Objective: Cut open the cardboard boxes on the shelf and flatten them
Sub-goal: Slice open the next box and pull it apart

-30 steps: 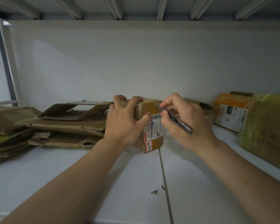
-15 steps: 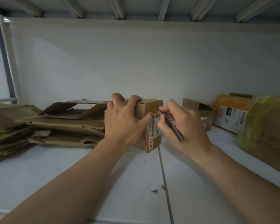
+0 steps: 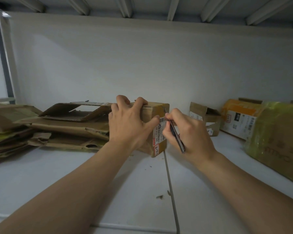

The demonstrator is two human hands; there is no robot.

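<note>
- Since the blade tip sits at the top right corner of the box (image 3: 155,111), the cut seems to be only starting. The stroke should follow the taped seam along that edge and stay shallow, so it parts only the tape.
- The left hand (image 3: 130,122) grips the box from above, fingers curled over the far top edge and thumb pressed on the near face. It should bear down firmly so the box cannot slide on the smooth shelf (image 3: 108,183). The thumb lies just beside the blade and needs to stay out of its line.
- The right hand (image 3: 188,132) pinches a slim dark knife (image 3: 176,137) like a pen, the handle slanting down toward the wrist. A light, steady pull away from the other hand looks safest.
- The box is small, brown and closed, and its skin is glossy with tape. A white barcode label (image 3: 159,130) and a red-edged sticker wrap its near corner.
- It stands upright about midway across the shelf, at the far end of the joint between two shelf panels.
- A pile of flattened cardboard (image 3: 71,130) lies just to its left. An opened small carton (image 3: 205,119), an orange parcel (image 3: 238,119) and a green-wrapped parcel (image 3: 277,132) sit to its right.
</note>
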